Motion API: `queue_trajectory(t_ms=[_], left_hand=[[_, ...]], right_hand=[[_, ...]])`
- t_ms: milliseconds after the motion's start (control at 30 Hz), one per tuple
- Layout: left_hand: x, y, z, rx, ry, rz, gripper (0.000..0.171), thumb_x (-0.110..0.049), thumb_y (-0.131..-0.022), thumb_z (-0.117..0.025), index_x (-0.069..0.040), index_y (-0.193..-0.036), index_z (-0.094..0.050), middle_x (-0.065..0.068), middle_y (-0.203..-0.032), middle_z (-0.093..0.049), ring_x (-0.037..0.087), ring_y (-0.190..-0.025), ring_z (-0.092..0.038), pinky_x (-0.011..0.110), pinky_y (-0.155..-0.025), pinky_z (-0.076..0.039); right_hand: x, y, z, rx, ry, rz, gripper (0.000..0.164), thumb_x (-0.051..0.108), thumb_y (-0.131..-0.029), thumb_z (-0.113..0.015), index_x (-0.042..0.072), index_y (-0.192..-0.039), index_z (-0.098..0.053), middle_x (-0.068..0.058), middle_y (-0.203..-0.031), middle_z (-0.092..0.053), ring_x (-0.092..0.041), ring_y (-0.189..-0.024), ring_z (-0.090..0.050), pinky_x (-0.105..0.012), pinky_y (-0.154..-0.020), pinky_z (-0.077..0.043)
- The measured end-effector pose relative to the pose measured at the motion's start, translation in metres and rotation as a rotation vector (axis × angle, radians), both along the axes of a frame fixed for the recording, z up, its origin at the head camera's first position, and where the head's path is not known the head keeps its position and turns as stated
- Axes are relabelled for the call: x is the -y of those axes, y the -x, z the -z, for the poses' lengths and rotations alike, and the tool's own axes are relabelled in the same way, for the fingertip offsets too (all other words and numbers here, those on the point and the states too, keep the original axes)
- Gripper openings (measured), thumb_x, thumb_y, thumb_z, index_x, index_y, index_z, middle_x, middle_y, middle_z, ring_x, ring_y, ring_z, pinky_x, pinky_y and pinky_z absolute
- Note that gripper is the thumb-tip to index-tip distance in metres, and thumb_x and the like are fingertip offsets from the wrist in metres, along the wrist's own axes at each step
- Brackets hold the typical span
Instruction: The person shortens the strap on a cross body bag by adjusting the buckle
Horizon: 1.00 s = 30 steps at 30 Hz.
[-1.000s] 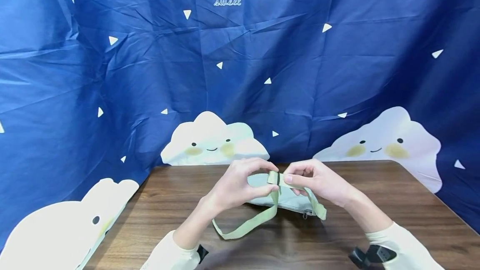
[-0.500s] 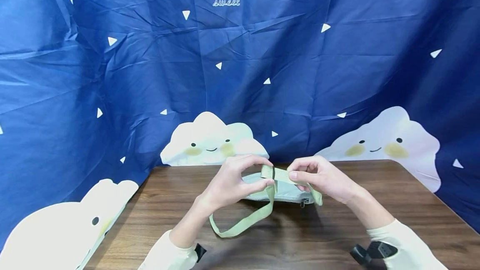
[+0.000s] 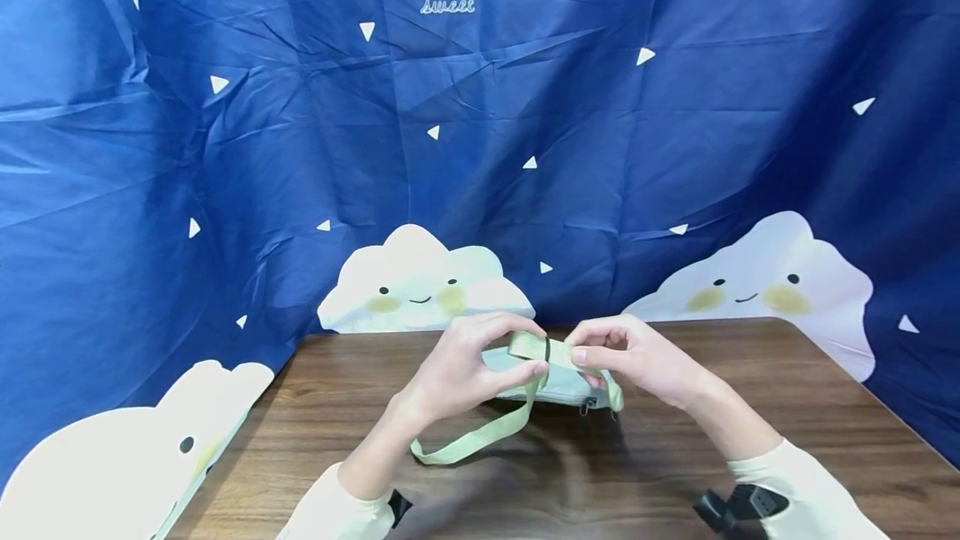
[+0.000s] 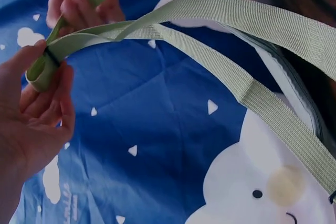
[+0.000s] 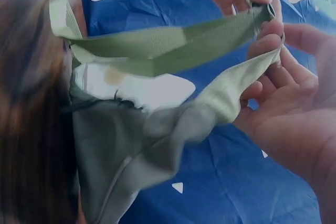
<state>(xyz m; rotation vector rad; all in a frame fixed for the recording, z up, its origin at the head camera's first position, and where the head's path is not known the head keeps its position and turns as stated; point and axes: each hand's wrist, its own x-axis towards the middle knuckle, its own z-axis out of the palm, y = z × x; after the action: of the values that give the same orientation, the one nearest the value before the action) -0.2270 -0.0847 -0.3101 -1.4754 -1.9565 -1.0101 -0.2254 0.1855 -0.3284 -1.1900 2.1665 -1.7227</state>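
A pale green webbing strap (image 3: 472,442) hangs in a loop from a light grey-green zip bag (image 3: 566,390). My left hand (image 3: 459,367) pinches the strap's dark slider (image 3: 547,350) between thumb and forefinger. A short fold of webbing sticks out of the slider on the left-hand side. Just right of the slider, my right hand (image 3: 641,361) pinches the webbing between thumb and fingers. In the left wrist view, the folded strap end (image 4: 41,74) lies at the left fingertips. The right wrist view shows the bag's fabric (image 5: 142,145) hanging below the strap.
The brown wooden table (image 3: 337,407) lies under the hands and bag. Behind it hangs a blue curtain (image 3: 480,148) printed with white clouds and triangles. A metal zipper pull (image 3: 587,407) dangles at the bag's lower right edge.
The fold of webbing left of the slider has grown longer. My right hand went slightly away from the slider, then came back closer. The bag has shifted a little to the left.
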Motion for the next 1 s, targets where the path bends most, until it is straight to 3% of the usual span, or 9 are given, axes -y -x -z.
queue_trajectory(t_ms=[233,400,600,800,1000], left_hand=[[0.004,0.0,-0.002,0.011,-0.025,0.017,0.031,-0.021,-0.084,-0.087,-0.016,-0.11,-0.071,-0.01,-0.103,-0.068,0.005,-0.1,-0.061,0.032,-0.089,-0.051],[-0.004,-0.001,0.004,0.048,-0.044,0.037,0.032,-0.02,-0.082,-0.088,-0.016,-0.108,-0.071,-0.011,-0.102,-0.068,0.004,-0.093,-0.061,0.026,-0.084,-0.051],[-0.008,-0.003,0.007,0.052,-0.048,0.005,0.03,-0.023,-0.085,-0.086,-0.019,-0.11,-0.071,-0.014,-0.101,-0.068,0.002,-0.094,-0.062,0.025,-0.086,-0.052],[-0.002,-0.006,-0.004,0.047,-0.116,0.016,0.032,-0.012,-0.082,-0.087,-0.013,-0.109,-0.07,-0.007,-0.101,-0.07,0.009,-0.099,-0.063,0.029,-0.089,-0.051],[-0.004,-0.022,-0.016,0.129,-0.162,0.055,0.035,-0.001,-0.077,-0.087,-0.005,-0.107,-0.07,0.001,-0.098,-0.071,0.014,-0.098,-0.063,0.032,-0.088,-0.052]], right_hand=[[-0.004,-0.001,0.0,-0.018,0.044,-0.007,0.01,0.003,-0.101,-0.059,0.001,-0.1,-0.069,-0.018,-0.062,-0.043,-0.024,-0.054,-0.042,-0.041,-0.046,-0.033],[0.005,-0.006,0.001,-0.054,0.044,0.022,0.01,0.004,-0.101,-0.061,0.005,-0.098,-0.07,-0.014,-0.062,-0.047,-0.023,-0.054,-0.044,-0.042,-0.046,-0.035],[0.01,-0.007,0.001,-0.087,0.003,0.035,0.012,0.007,-0.102,-0.06,0.008,-0.101,-0.072,-0.012,-0.063,-0.053,-0.024,-0.057,-0.051,-0.036,-0.05,-0.044],[0.003,0.0,0.002,-0.042,0.026,0.045,0.012,0.007,-0.101,-0.061,-0.002,-0.098,-0.067,-0.014,-0.067,-0.057,-0.027,-0.063,-0.056,-0.036,-0.058,-0.049],[0.005,0.001,0.006,-0.044,0.057,0.027,0.014,0.005,-0.101,-0.06,-0.006,-0.095,-0.064,-0.014,-0.066,-0.057,-0.026,-0.065,-0.055,-0.036,-0.059,-0.049]])
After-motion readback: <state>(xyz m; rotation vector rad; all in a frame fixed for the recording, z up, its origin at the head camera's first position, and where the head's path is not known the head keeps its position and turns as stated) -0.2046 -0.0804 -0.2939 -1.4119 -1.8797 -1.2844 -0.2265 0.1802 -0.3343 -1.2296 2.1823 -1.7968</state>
